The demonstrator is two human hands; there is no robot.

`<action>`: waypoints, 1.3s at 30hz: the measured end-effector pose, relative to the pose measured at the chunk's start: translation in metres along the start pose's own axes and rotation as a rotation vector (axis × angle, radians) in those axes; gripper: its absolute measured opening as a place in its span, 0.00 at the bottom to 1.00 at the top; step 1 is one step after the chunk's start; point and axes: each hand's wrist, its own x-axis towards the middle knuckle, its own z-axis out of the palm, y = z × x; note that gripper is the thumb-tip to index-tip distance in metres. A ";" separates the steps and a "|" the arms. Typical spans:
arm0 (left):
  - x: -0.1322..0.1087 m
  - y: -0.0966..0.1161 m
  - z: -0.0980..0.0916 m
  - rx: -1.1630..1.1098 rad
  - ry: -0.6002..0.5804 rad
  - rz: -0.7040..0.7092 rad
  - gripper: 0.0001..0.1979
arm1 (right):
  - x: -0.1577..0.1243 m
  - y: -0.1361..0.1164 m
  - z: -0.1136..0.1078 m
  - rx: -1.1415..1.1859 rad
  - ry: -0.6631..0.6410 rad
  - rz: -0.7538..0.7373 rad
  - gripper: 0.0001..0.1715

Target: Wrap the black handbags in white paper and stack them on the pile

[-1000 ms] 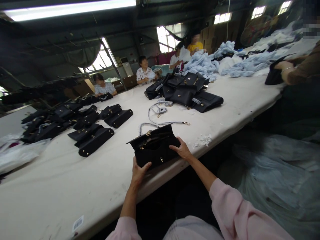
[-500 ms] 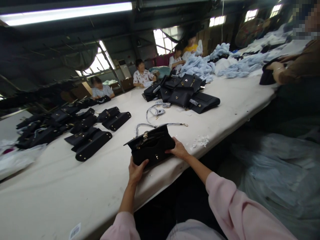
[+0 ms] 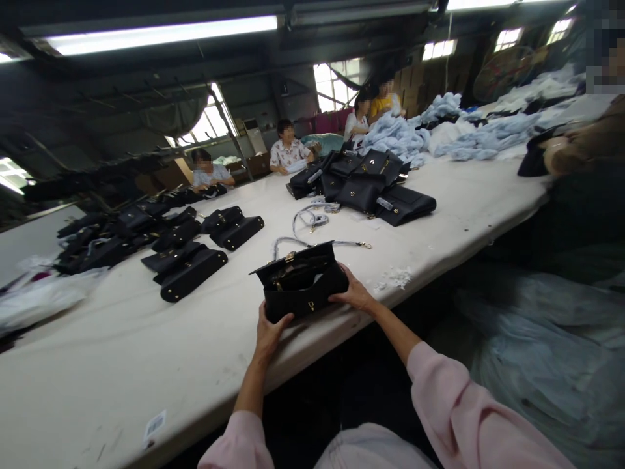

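Observation:
A black handbag [image 3: 297, 296] with gold clasp parts rests near the front edge of the table, its flap raised and its mouth gaping. My left hand [image 3: 272, 332] grips the lower left end, thumb on the front face. At the other end my right hand [image 3: 354, 291] is closed around the side, thumb also in front. Just behind the bag lies a strap [image 3: 319, 242] in a pale wrapping, with a gold hook at its end. Small white scraps [image 3: 394, 279] are scattered to the right of my right hand.
Black bags [image 3: 361, 185] are heaped farther back on the white table [image 3: 205, 365]. Several more bags [image 3: 193, 273] lie at left. Pale blue wrapping [image 3: 395, 137] is piled behind. Co-workers sit along the far side; another person's arm [image 3: 581, 146] holds something black at right.
The bag's mouth gapes wider and more of its inside shows. Both hands keep their hold. The whole view has shifted slightly, so the scene sits farther right.

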 end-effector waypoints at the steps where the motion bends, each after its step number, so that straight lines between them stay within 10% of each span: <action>1: 0.000 -0.001 0.000 -0.014 -0.002 0.008 0.44 | 0.000 0.003 0.000 0.005 -0.002 0.009 0.66; 17: 0.004 -0.001 0.000 -0.167 0.016 -0.099 0.41 | 0.002 0.005 0.007 -0.039 0.149 -0.014 0.48; 26: -0.045 0.021 -0.013 -0.109 -0.015 -0.147 0.38 | -0.028 -0.008 -0.006 0.028 -0.028 0.102 0.46; 39: -0.042 0.030 -0.011 -0.038 0.075 -0.167 0.35 | -0.034 -0.016 0.005 0.073 -0.007 0.143 0.39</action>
